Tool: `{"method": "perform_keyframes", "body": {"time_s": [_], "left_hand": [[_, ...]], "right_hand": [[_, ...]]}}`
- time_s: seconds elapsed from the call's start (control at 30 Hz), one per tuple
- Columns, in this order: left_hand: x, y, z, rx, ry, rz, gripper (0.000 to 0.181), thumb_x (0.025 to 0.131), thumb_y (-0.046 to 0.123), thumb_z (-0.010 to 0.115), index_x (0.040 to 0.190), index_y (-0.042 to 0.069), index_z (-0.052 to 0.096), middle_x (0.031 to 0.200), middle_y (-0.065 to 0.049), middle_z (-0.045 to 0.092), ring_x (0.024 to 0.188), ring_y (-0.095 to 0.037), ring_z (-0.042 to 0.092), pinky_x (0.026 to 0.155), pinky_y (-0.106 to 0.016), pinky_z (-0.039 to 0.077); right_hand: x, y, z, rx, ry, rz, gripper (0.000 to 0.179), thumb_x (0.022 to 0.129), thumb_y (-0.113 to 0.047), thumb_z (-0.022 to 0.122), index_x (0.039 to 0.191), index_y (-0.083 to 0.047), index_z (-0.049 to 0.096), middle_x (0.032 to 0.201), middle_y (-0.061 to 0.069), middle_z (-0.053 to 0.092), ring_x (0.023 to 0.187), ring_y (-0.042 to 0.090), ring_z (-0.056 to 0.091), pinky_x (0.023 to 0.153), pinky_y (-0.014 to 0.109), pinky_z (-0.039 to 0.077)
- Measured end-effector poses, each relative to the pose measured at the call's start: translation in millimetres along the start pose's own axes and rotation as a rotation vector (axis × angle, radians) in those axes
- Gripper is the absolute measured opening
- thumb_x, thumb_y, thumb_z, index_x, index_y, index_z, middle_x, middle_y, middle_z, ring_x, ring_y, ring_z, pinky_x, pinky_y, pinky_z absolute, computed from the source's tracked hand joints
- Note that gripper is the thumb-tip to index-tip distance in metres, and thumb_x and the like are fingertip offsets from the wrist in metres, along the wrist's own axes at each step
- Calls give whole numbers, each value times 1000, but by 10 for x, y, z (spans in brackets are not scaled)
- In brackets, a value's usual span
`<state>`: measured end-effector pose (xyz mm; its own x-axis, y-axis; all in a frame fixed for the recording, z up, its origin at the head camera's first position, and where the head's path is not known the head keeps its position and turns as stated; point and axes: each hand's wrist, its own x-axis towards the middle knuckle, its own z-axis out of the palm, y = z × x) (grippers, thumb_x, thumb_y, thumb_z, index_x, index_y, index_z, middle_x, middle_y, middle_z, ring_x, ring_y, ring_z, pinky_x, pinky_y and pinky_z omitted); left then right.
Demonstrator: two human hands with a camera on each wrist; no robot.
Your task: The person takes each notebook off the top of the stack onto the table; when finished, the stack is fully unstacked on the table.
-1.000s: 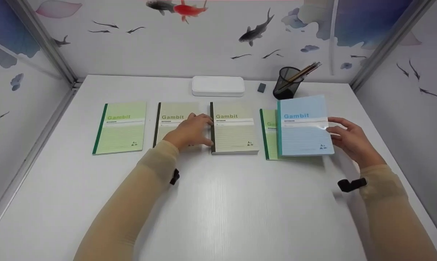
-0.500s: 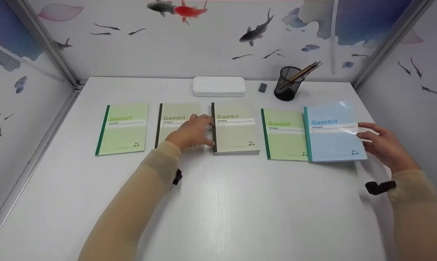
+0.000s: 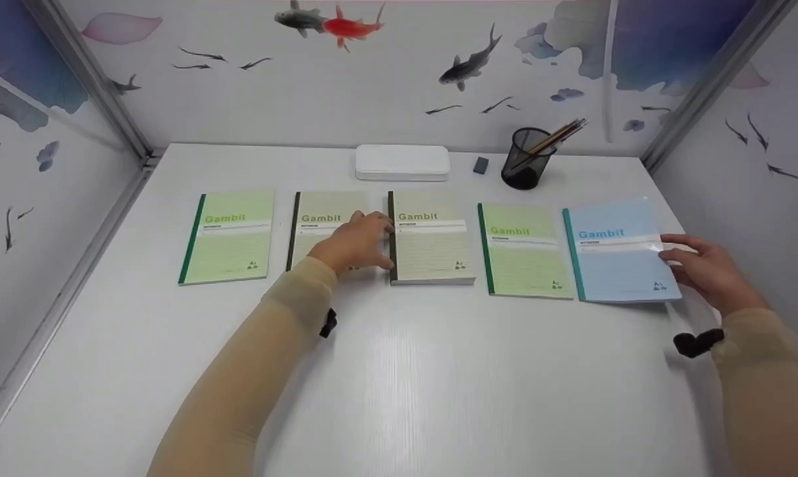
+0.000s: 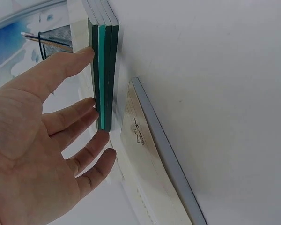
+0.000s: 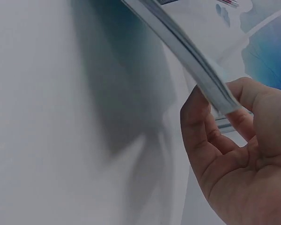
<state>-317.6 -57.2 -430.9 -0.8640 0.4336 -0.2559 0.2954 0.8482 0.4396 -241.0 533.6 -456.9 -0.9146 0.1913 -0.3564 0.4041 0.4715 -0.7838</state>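
My right hand (image 3: 715, 273) pinches the right edge of a blue notebook (image 3: 620, 265) at the right end of a row. In the right wrist view this notebook (image 5: 187, 54) is tilted, its near edge raised over its shadow on the table. My left hand (image 3: 353, 242) reaches across a beige notebook (image 3: 316, 205), partly hiding it. Its thumb and fingertips touch the spine side of a thicker beige-topped stack of notebooks (image 3: 432, 248). Seen from the left wrist, the stacked spines (image 4: 102, 77) are dark with one teal among them. A green notebook (image 3: 528, 255) lies between stack and blue notebook.
Another green notebook (image 3: 230, 238) lies at the left end of the row. Behind stand a white case (image 3: 402, 163), a small dark eraser-like block (image 3: 481, 165) and a black mesh cup (image 3: 526, 162) holding pencils. Printed panels border the white table (image 3: 399, 384).
My right hand has carried the blue notebook rightward from over the green notebook and lowered it to the right of it. The left hand has stayed at the stack.
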Motion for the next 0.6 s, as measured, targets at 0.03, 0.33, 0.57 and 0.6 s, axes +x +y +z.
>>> {"method": "perform_keyframes", "body": {"time_s": [0.03,0.33,0.57,0.6], "left_hand": [[0,0,0,-7,0,-5,78,84,32,86,150,12,51,158,-4,44,136,-27,41,113,-45,44],[10,-15,30,-20,4,-17,78,82,31,87,149,12,52,155,-5,45,136,-27,43,112,-46,45],[46,10,21,-15,3,-33,78,81,30,87,149,13,53,151,-8,47,131,-26,46,108,-47,47],[47,12,21,-17,2,-39,78,81,30,87,149,13,53,150,-8,47,130,-26,46,108,-47,48]], "right_hand": [[9,2,21,-32,12,-5,72,104,-44,56,164,-15,29,161,20,30,91,-12,58,80,9,53],[32,-2,108,-223,62,-92,70,103,-45,59,160,-10,37,146,23,49,102,4,57,77,10,52],[8,-21,155,-377,31,-97,70,99,-47,66,152,-6,47,152,35,38,135,51,39,95,44,49],[9,-24,166,-392,30,-98,71,98,-47,67,152,-6,47,151,35,38,136,52,37,97,51,47]]}}
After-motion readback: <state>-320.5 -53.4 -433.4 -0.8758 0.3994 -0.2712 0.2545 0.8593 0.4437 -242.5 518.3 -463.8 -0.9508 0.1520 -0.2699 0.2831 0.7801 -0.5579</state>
